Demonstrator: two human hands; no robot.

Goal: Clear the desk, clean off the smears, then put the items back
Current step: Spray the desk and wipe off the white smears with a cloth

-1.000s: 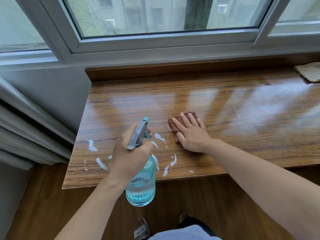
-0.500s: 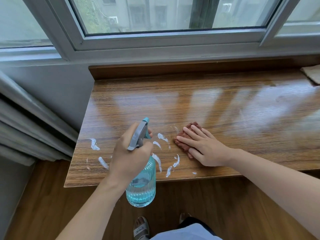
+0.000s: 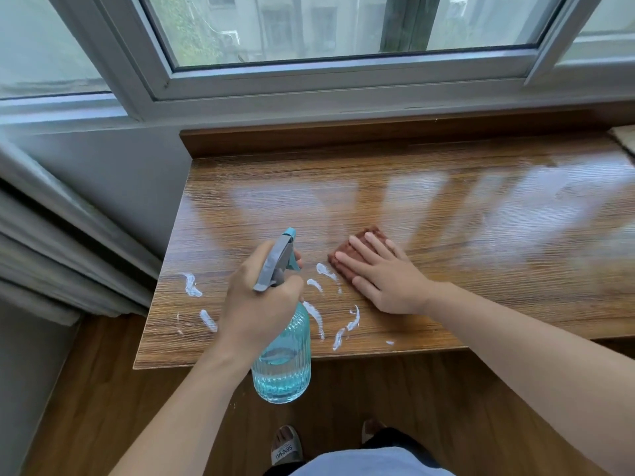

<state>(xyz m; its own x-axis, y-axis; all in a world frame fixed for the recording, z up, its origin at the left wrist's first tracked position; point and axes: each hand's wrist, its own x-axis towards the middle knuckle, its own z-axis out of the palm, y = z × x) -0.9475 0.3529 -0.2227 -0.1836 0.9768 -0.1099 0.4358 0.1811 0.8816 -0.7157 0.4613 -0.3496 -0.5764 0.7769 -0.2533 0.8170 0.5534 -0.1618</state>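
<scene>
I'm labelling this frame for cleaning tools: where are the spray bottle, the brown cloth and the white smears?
spray bottle (image 3: 283, 365): head view, ribbed blue body below the left hand.
brown cloth (image 3: 347, 250): head view, bare part left of the fingers.
white smears (image 3: 190, 286): head view, leftmost streak on the desk.

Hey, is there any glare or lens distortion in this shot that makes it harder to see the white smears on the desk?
Head view: window glare washes the far and right part of the desk, away from the white smears at the near left, which stay crisp; the left hand with the spray bottle hides some; wide-angle bending curves the window frame.
</scene>
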